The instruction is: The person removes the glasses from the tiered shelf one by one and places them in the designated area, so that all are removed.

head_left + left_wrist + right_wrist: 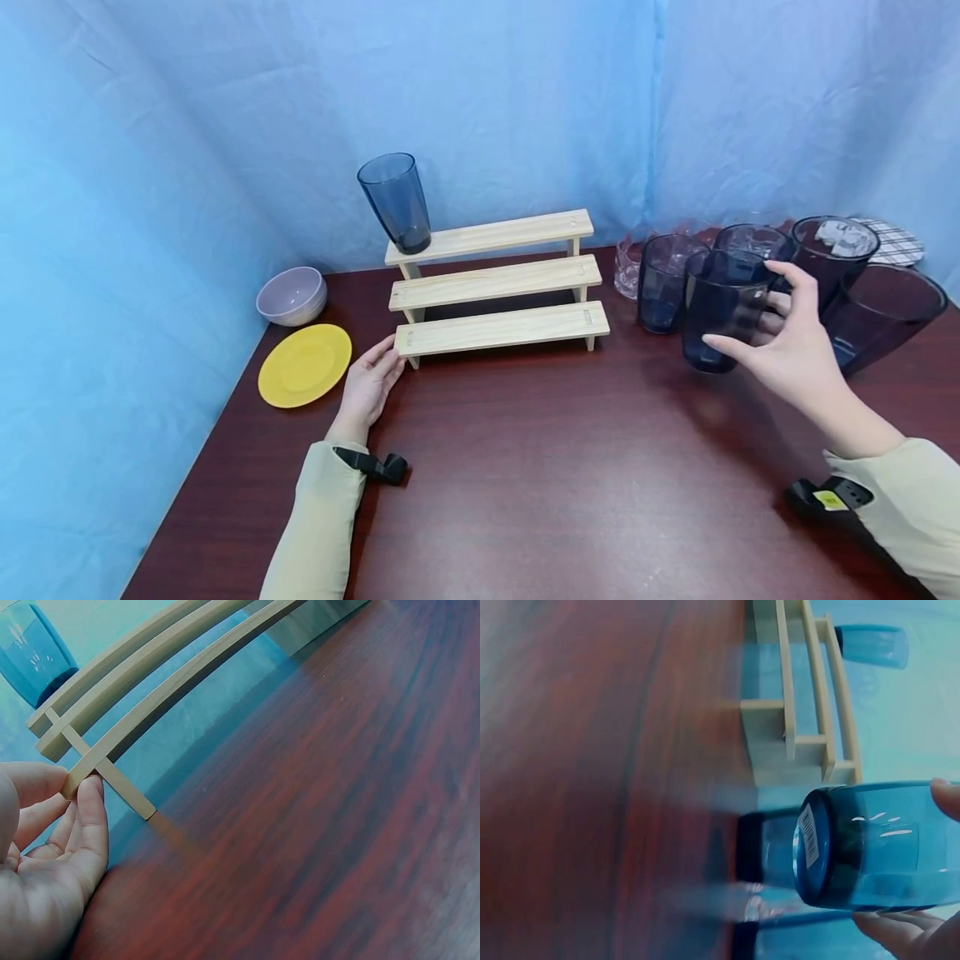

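In the head view my left hand point(369, 387) pinches the left end of the lowest step of a three-tier wooden rack point(495, 329). The left wrist view shows thumb and fingers on that step's corner. My right hand point(798, 354) grips a dark blue glass tumbler point(712, 308), thumb on the near side and fingers round the far side. In the right wrist view the held tumbler point(889, 844) hangs above the table, a barcode sticker point(808, 836) on its base. Another blue tumbler point(397, 204) stands on the left end of the rack's top step.
Several more dark tumblers point(888, 312) and small clear glasses point(627, 271) crowd the right side, a checked round item point(888, 242) behind them. At left are a lilac bowl point(292, 297) and a yellow plate point(303, 367). Blue curtains point(487, 100) hang behind the dark red table point(525, 467).
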Demonstrator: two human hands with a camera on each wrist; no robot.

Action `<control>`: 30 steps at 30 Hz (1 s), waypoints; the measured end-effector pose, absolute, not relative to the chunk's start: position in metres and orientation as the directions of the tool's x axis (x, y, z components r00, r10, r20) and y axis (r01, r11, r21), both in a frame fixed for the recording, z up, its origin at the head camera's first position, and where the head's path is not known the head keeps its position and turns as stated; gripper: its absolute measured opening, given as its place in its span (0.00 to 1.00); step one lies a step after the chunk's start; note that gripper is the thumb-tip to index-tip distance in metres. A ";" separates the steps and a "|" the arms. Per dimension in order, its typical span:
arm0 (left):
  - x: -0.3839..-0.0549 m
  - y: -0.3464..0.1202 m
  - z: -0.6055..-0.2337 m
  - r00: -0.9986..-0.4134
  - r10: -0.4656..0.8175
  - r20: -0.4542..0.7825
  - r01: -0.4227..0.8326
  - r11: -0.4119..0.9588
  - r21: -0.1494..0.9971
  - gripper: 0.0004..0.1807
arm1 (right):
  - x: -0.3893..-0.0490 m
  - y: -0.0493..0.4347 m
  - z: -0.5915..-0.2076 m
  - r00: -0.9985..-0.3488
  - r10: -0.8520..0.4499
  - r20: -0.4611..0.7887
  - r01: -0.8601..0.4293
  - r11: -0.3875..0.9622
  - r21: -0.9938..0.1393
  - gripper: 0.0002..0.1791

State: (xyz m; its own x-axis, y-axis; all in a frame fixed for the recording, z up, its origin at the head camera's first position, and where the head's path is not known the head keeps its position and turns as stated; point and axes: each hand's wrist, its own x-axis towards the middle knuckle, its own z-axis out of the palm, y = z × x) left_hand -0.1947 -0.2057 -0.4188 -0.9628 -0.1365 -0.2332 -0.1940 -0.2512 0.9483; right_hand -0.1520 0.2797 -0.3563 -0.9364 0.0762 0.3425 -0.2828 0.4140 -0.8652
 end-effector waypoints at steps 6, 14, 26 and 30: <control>-0.196 -0.208 -0.418 -0.964 -0.131 -0.232 -0.195 -0.243 0.950 0.25 | -0.146 0.294 -0.357 -0.946 0.157 0.282 -0.166 0.514 -0.841 0.54; -0.195 -0.206 -0.419 -0.963 -0.133 -0.236 -0.195 -0.261 0.945 0.25 | -0.139 0.302 -0.358 -0.949 0.194 0.250 -0.082 0.612 -0.787 0.55; -0.197 -0.205 -0.419 -0.962 -0.145 -0.233 -0.192 -0.250 0.949 0.25 | -0.141 0.320 -0.373 -0.948 0.189 0.255 -0.097 0.592 -0.800 0.53; -0.196 -0.206 -0.419 -0.962 -0.141 -0.235 -0.197 -0.239 0.951 0.25 | -0.145 0.330 -0.385 -0.942 0.204 0.265 -0.080 0.633 -0.770 0.55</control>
